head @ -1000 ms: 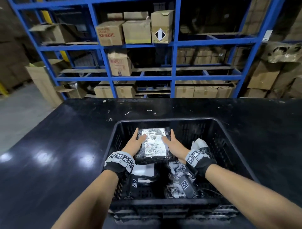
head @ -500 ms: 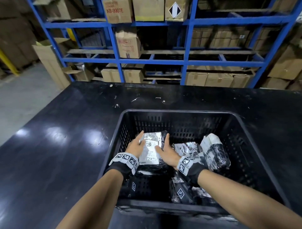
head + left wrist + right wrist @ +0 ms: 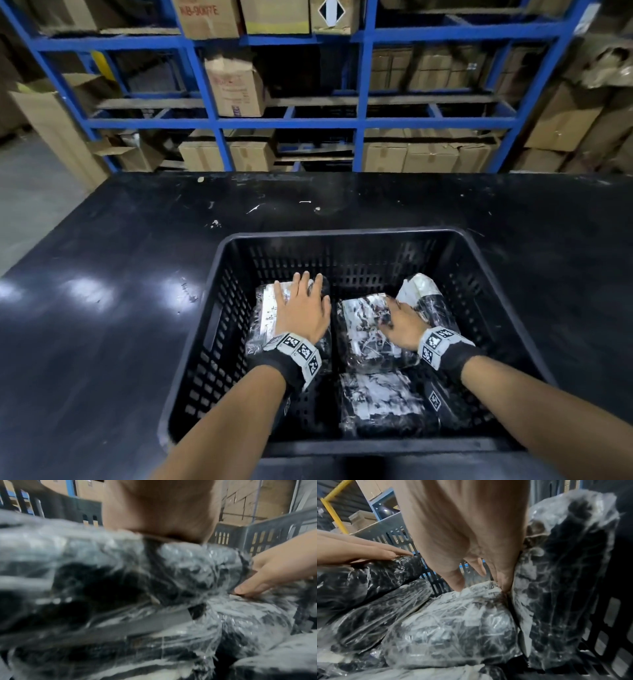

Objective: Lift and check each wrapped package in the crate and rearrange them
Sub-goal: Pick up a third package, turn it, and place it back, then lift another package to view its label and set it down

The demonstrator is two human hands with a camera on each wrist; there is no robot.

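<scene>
**Handling Wrapped Packages in the Crate**

The left hand (image 3: 303,310) lies flat, fingers straight and spread, on the left package (image 3: 270,318) at the left side of the crate (image 3: 219,308); it grips nothing. The film wrap looks slick and soft, the contents yielding, probably light; take hold across both long edges. The right hand (image 3: 400,323) rests on the middle package (image 3: 363,329), fingertips (image 3: 458,584) pressing into the seam beside the leaning package (image 3: 426,301) just right of the grip. No closed hold is visible.
</scene>
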